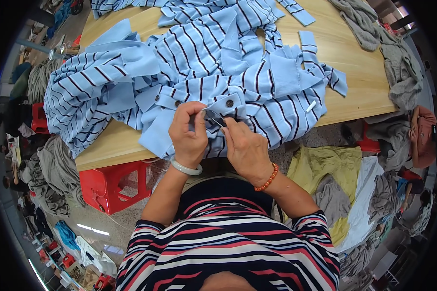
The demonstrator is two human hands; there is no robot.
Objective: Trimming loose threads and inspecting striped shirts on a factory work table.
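Note:
A light blue knit garment with dark stripes lies bunched at the table's near edge. Along its plain blue button band sit dark round buttons, one of them just beyond my fingers. My left hand is closed, thumb and forefinger pinching the edge of the band. In my right hand, also closed, is a slim, pointed metal tool. Its tip points toward the cloth at my left fingertips. The fingers hide most of the tool, so its exact kind is unclear.
More striped blue knitwear is heaped across the wooden table. Grey knits hang over its right edge. A red plastic stool stands below on the left. Yellow cloth and other fabric lie at the lower right.

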